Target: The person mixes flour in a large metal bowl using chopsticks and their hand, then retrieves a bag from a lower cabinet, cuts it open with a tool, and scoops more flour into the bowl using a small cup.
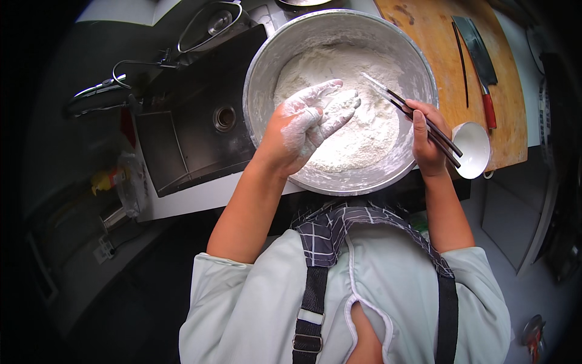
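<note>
A large round metal basin holds white flour. My left hand, dusted with flour, is turned palm up above it, fingers slightly curled, with some flour lying on the fingers. In my right hand, over the basin's right rim, is a pair of dark chopsticks. Their flour-coated tips are a little apart over the flour, to the right of my left hand. A white bowl stands just right of my right hand, at the cutting board's near left corner.
A wooden cutting board carries a cleaver with a red handle and a thin dark stick. Left of the basin is a dark sink with a faucet. Behind the sink stands a clear container.
</note>
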